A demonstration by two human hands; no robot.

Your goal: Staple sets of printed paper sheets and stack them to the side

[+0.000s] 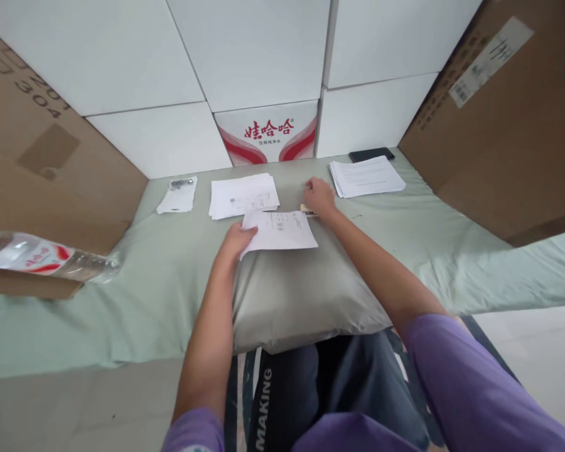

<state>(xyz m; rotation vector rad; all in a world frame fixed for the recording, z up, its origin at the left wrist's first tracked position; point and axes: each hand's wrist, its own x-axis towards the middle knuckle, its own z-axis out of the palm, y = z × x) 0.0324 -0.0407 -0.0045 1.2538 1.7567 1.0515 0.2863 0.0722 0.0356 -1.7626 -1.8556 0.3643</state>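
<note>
My left hand [240, 238] grips the left edge of a printed paper sheet [282, 233], thumb on top. This sheet is held over a grey plastic-covered bundle [301, 295]. My right hand [319, 196] is just beyond the sheet's upper right corner, its fingers curled; what they hold, if anything, is hidden. Right below that hand lies a small tan and dark item [307, 211], partly covered. A stack of printed papers [245, 193] lies beyond my left hand. To the right of my right hand is another paper stack [367, 177].
A dark phone-like slab [371, 154] lies behind the right stack. At left are a small white packet [177, 194] and a water bottle [47, 256]. Brown cartons [513, 125] flank the green cloth [169, 295]; white boxes [263, 50] form the back wall.
</note>
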